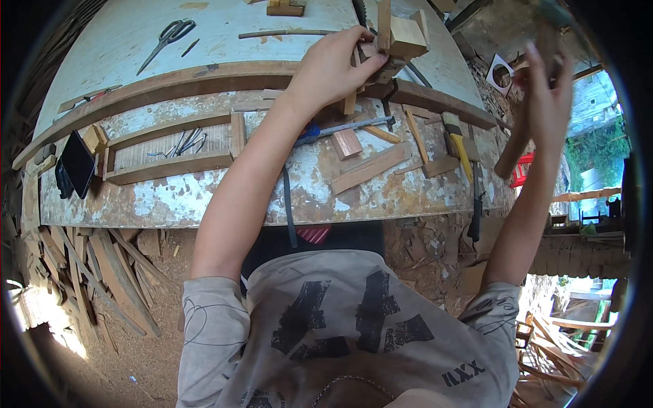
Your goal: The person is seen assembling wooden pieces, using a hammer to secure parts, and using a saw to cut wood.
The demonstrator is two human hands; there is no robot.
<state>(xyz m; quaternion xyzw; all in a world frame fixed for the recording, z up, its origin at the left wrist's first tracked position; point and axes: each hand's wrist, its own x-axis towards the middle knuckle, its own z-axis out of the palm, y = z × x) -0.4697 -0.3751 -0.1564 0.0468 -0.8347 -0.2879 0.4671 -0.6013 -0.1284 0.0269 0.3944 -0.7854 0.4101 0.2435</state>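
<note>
My left hand (343, 68) is closed around a small wooden assembly (407, 37) of blocks and strips at the back rail (190, 81) of the bench; its lower part is partly hidden by my fingers. Raised at the right, my right hand (549, 92) grips a hammer-like tool with a wooden handle (511, 153) and a dark, motion-blurred head (552, 20). Just below the assembly lie a clamp with a blue handle (306, 134), a pinkish wooden block (345, 144) and loose wood strips (371, 166).
A wooden tray (169, 170) holds metal pieces beside a tilted black device (78, 160). A yellow-handled brush (464, 156) lies at the bench's right end; scissors (166, 44) sit on the pale board behind the rail. Offcuts (102, 272) are piled below left; a red object (524, 166) is beyond the bench.
</note>
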